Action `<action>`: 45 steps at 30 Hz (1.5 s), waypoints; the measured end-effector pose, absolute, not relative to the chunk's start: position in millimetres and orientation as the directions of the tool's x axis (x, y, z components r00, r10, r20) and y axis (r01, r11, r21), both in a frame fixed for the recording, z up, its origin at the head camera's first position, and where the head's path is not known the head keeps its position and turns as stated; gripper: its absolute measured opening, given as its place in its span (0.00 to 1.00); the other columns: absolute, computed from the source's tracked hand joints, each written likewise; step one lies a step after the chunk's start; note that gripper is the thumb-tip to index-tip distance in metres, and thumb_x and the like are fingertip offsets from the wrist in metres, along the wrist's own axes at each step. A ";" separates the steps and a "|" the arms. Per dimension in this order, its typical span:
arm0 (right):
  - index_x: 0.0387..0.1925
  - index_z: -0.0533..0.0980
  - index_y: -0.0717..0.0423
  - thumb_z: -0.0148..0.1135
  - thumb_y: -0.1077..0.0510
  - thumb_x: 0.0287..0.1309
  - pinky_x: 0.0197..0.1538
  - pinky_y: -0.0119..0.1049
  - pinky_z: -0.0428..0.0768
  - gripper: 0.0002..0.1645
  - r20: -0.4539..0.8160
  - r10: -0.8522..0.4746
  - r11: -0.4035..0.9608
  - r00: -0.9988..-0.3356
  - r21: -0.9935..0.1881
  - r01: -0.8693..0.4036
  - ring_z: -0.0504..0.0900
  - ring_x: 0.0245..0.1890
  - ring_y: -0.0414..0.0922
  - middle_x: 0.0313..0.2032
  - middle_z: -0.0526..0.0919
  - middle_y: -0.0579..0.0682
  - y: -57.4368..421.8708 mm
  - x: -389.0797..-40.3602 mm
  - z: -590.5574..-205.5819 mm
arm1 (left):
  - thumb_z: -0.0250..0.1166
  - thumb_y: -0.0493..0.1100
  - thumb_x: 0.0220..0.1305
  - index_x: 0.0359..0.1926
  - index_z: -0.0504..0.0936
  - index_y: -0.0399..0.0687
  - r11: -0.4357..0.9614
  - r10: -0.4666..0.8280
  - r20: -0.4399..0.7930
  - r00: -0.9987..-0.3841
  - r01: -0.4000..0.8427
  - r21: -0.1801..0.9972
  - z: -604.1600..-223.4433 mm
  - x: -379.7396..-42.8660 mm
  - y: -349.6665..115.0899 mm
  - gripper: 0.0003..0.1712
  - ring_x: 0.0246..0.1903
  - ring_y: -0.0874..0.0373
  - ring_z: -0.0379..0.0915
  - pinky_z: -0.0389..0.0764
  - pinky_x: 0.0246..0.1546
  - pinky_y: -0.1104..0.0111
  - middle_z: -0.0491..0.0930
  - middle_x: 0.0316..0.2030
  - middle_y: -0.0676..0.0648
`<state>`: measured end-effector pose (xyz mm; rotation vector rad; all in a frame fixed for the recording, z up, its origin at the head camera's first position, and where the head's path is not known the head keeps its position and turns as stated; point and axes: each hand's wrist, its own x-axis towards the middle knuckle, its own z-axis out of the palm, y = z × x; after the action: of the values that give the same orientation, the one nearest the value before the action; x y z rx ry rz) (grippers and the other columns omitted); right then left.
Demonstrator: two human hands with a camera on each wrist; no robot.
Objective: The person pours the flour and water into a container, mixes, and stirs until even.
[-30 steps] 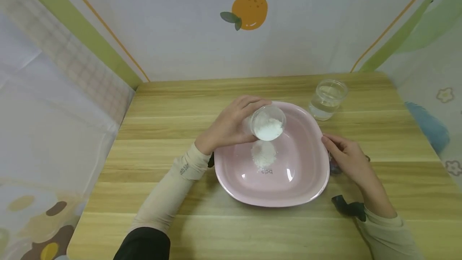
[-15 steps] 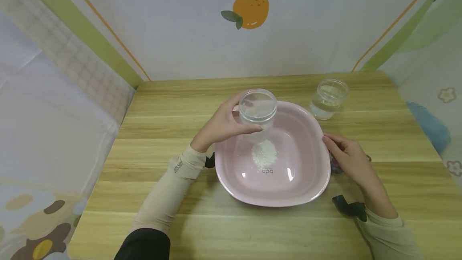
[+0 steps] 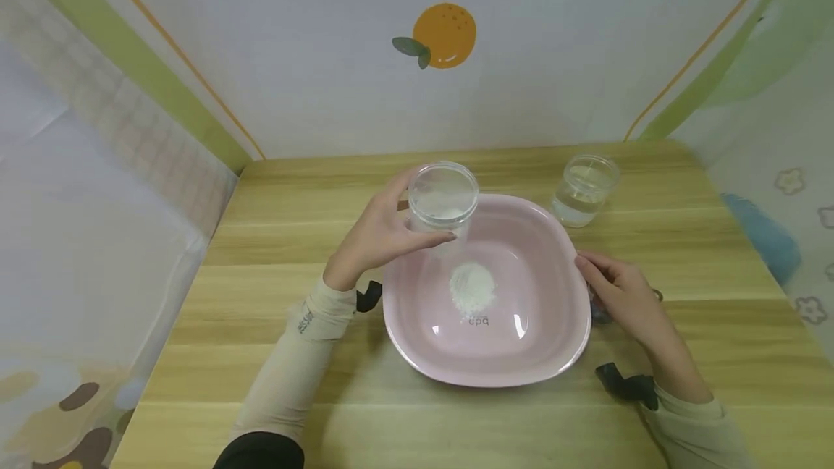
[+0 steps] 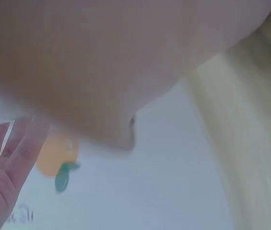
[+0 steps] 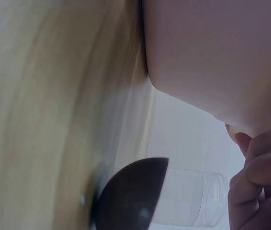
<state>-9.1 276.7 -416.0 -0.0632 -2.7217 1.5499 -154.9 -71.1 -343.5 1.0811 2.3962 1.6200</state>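
In the head view a pink basin (image 3: 521, 360) stands on the table with a small heap of white powder (image 3: 472, 288) on its bottom. Above the basin's back left rim, my left hand (image 3: 384, 230) grips a clear plastic jar (image 3: 444, 194), thumb across the near side. The jar is roughly upright and some white shows inside; how much is unclear. My right hand (image 3: 619, 292) pinches the basin's right rim between thumb and fingers. From the right wrist, its curled fingers (image 5: 260, 177) show at the rim. The left wrist view shows mostly the basin's underside, blurred, and part of the left hand (image 4: 1, 177).
A second clear jar (image 3: 584, 190), partly filled with clear liquid, stands behind the basin at the right. Close under my right hand is a dark rounded object (image 5: 133, 196), mostly hidden in the head view. A printed cloth (image 3: 326, 78) hangs behind the wooden table (image 3: 260, 295).
The jar in my left hand has turned from tilted over the basin, white powder at its mouth, to roughly upright, and has shifted left. My right hand stays on the rim.
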 end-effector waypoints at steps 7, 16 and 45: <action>0.63 0.78 0.64 0.51 0.49 0.81 0.17 0.32 0.73 0.25 -0.007 0.038 0.495 -0.999 -0.869 0.024 0.72 0.18 0.41 0.21 0.76 0.47 278.5 -9.1 -420.5 | 0.86 0.46 0.48 0.75 0.68 0.58 0.338 0.415 0.344 -0.842 0.494 0.801 -325.0 -162.5 -109.2 0.54 0.65 0.57 0.73 0.81 0.61 0.51 0.78 0.65 0.52; 0.63 0.79 0.62 0.51 0.50 0.81 0.17 0.32 0.73 0.24 -0.001 0.027 0.499 -1.000 -0.867 0.014 0.72 0.18 0.40 0.21 0.76 0.47 280.7 -10.9 -420.6 | 0.82 0.44 0.54 0.73 0.70 0.52 0.368 0.271 0.277 -0.922 0.365 0.855 -354.2 -180.6 -154.9 0.47 0.64 0.50 0.72 0.79 0.62 0.40 0.76 0.65 0.46; 0.66 0.76 0.64 0.50 0.46 0.81 0.21 0.33 0.78 0.29 -0.053 0.051 0.491 -0.997 -0.868 0.071 0.77 0.20 0.42 0.26 0.81 0.48 283.3 -12.0 -422.3 | 0.82 0.49 0.55 0.77 0.56 0.41 0.440 0.207 0.079 -0.975 0.165 0.883 -419.4 -202.0 -176.4 0.58 0.71 0.41 0.62 0.71 0.68 0.41 0.66 0.72 0.38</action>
<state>-12.0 283.3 -422.3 -0.1115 -2.7302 1.5910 -202.0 -176.4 -419.4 0.3401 2.6310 1.6061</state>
